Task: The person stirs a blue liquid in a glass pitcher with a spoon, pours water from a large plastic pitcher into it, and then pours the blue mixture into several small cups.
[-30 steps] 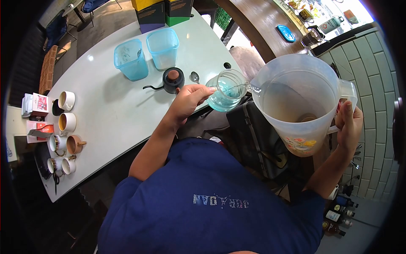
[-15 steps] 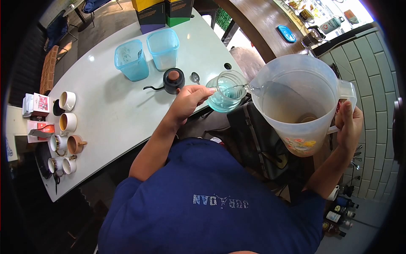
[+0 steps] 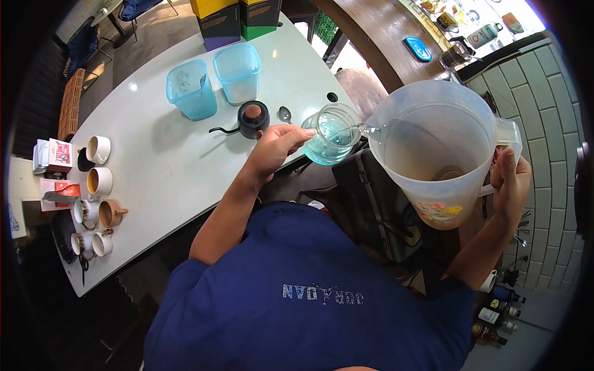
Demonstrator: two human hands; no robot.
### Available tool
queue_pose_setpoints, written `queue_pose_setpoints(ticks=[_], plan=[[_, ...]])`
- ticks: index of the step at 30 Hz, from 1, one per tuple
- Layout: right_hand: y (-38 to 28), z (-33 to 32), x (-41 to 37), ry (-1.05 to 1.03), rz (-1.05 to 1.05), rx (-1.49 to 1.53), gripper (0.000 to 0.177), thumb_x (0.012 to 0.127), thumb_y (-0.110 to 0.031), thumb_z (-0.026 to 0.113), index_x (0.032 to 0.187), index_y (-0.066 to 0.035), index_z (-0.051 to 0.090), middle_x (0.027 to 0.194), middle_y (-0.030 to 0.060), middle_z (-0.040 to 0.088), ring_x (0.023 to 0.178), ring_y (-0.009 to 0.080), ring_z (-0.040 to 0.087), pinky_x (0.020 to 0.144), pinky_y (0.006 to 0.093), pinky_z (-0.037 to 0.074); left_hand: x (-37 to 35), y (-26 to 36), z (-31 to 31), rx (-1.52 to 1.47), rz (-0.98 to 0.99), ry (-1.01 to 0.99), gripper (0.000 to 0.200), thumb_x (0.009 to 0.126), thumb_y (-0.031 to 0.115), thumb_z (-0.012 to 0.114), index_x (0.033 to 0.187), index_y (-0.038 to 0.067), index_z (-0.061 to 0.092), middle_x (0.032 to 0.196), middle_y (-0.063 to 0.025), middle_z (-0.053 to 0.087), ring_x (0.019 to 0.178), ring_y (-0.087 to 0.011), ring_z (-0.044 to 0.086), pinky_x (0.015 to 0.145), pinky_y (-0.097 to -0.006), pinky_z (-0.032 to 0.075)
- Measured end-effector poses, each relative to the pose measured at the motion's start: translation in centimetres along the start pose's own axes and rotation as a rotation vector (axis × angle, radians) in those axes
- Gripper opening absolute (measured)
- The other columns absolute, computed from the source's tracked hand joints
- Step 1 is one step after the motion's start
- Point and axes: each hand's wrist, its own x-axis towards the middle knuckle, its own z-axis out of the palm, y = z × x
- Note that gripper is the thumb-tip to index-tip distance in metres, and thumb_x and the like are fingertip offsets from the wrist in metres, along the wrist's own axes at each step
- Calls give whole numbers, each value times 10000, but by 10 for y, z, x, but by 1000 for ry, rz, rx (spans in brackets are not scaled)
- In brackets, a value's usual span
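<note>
Water runs from the spout of a large translucent plastic pitcher (image 3: pixel 433 167), which is tilted toward the left. My right hand (image 3: pixel 510 185) is closed round the pitcher's handle. The stream enters a bluish glass carafe (image 3: pixel 331 151), partly filled, just beyond the table's edge. My left hand (image 3: pixel 277 150) pinches the carafe's small handle between thumb and fingers. Close to that hand stand a black gooseneck kettle (image 3: pixel 250 127) with a brown lid knob and, lying on the table, a metal spoon (image 3: pixel 284 114).
Two light-blue plastic containers (image 3: pixel 193 99) stand on the white table (image 3: pixel 154 167). Several cups (image 3: pixel 100 179) and packets (image 3: pixel 60 154) line its left end, dark boxes (image 3: pixel 219 25) its far end. A black case (image 3: pixel 371 204) sits below the pitcher. Bottles (image 3: pixel 492 318) stand at lower right.
Almost nothing differs. Water still flows from the pitcher into the carafe, and both hands keep their holds in nearly the same place.
</note>
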Motion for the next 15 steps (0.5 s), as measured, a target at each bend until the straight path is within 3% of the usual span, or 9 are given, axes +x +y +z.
queue_pose_setpoints(ticks=[6,8,11,15], plan=[[4,-4,0,-12,0,4,386,905,-376,577,684,-67,512,492,-86,337,426,0,217,399,225,128,1,0,-1,7,-10,-1,348,862,260,574,568,159,418,574,95,297,510,-15,232,469,-210,175],[4,-5,1,-17,-1,7,385,905,-375,578,684,-67,512,493,-86,337,425,0,217,398,224,128,3,-1,-5,-39,-44,-24,304,861,245,604,605,101,529,579,97,340,541,-15,263,502,-208,220],[3,-2,1,-8,-2,8,384,904,-374,580,682,-69,510,494,-85,336,423,0,217,397,225,126,3,0,-1,2,2,-17,337,866,259,569,575,158,432,574,97,290,511,-15,230,471,-210,174],[3,-3,1,-1,3,11,387,901,-377,584,678,-71,506,496,-85,336,423,1,215,397,225,127,3,1,-1,-8,2,-25,328,869,256,565,582,157,441,574,97,288,512,-15,228,472,-211,174]])
